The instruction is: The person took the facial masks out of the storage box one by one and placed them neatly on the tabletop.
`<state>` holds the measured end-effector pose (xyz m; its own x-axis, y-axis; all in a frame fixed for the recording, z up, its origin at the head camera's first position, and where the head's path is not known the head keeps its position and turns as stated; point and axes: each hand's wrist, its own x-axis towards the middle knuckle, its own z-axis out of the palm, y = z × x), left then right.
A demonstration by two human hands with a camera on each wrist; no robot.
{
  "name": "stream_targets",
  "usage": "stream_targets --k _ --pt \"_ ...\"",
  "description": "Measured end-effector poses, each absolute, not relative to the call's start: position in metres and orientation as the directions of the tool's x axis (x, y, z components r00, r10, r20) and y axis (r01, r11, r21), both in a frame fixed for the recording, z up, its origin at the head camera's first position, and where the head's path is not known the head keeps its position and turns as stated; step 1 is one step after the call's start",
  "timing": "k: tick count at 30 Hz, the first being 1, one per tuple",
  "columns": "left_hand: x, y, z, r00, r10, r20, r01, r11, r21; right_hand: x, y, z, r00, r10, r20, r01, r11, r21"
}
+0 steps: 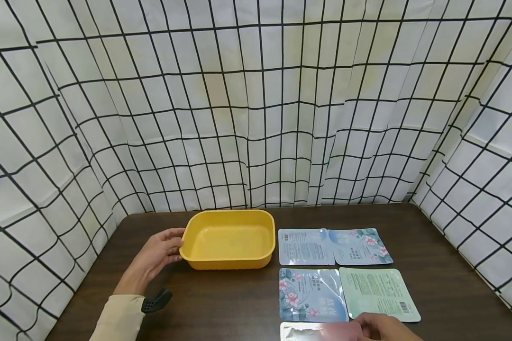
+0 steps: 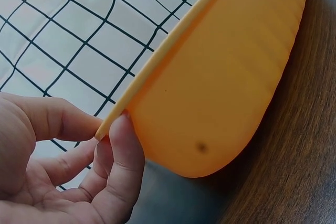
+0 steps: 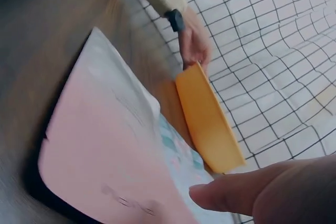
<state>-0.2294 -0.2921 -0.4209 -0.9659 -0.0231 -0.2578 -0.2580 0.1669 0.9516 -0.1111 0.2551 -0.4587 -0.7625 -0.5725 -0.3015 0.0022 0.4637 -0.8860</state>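
My left hand [image 1: 159, 251] pinches the left rim of a yellow plastic basin [image 1: 228, 263], thumb and fingers on either side of the lip in the left wrist view. The basin stands at the back of the table. At the front right, my right hand [image 1: 381, 327] holds the right end of a pink and silver face mask sachet [image 1: 320, 331], which is cut off by the frame's lower edge. The right thumb [image 3: 220, 192] shows over the sachet in the right wrist view; the other fingers are mostly hidden there.
Behind the pink sachet lie a blue flowered sachet [image 1: 311, 293] and a green sachet [image 1: 379, 291]. Farther back are a pale blue sachet [image 1: 306, 247] and another flowered one [image 1: 358, 246]. White cloth [image 1: 256, 118] with black grid lines surrounds the dark wooden table [image 1: 222, 303].
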Motion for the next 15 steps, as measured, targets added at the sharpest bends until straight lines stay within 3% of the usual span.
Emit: stream_targets --k 3,9,12,15 --pt "-0.228 -0.293 -0.422 -0.965 -0.029 -0.26 -0.261 0.187 0.947 -0.111 0.252 -0.448 -0.805 -0.498 -0.322 -0.033 0.58 -0.814" --pt "-0.225 -0.295 -0.418 -0.972 -0.035 -0.234 -0.234 0.273 0.933 -0.119 0.25 -0.428 -0.821 -0.492 -0.29 -0.143 0.668 -0.73" --pt "-0.223 -0.294 -0.412 -0.974 -0.059 -0.22 -0.228 0.317 0.921 -0.124 0.248 -0.418 -0.844 -0.445 -0.3 -0.137 0.719 -0.681" --pt "-0.221 -0.291 -0.405 -0.98 -0.078 -0.185 -0.201 0.372 0.906 -0.13 0.246 -0.41 -0.877 -0.425 -0.223 -0.194 0.739 -0.645"
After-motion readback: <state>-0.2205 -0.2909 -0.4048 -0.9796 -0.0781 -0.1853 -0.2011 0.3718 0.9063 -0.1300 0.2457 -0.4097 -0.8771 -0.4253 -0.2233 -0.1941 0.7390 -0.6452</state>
